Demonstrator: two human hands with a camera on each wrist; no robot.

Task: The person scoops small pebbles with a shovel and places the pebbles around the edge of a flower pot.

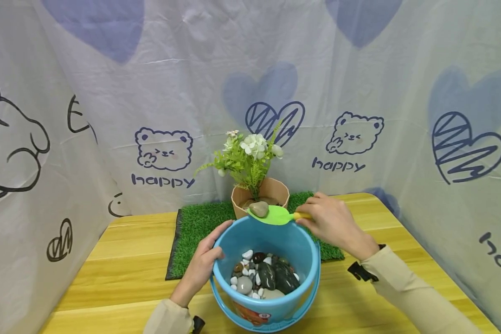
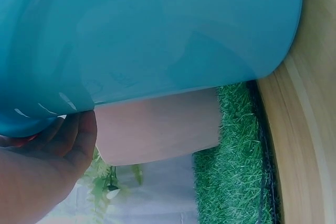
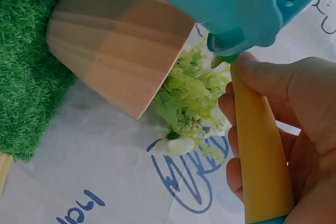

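Observation:
My right hand grips the yellow handle of a small toy shovel. Its green blade is over the far rim of a blue bucket and carries a brownish stone. Thumb inside and fingers outside, my left hand holds the bucket's left rim. Black, grey, brown and white pebbles lie in the bucket. Just behind it stands a tan flowerpot with white flowers and green leaves; part of its inside shows behind the blade.
A green artificial turf mat lies under the flowerpot on the wooden table. The bucket's blue handle hangs down at the front. Printed cloth encloses the back and sides.

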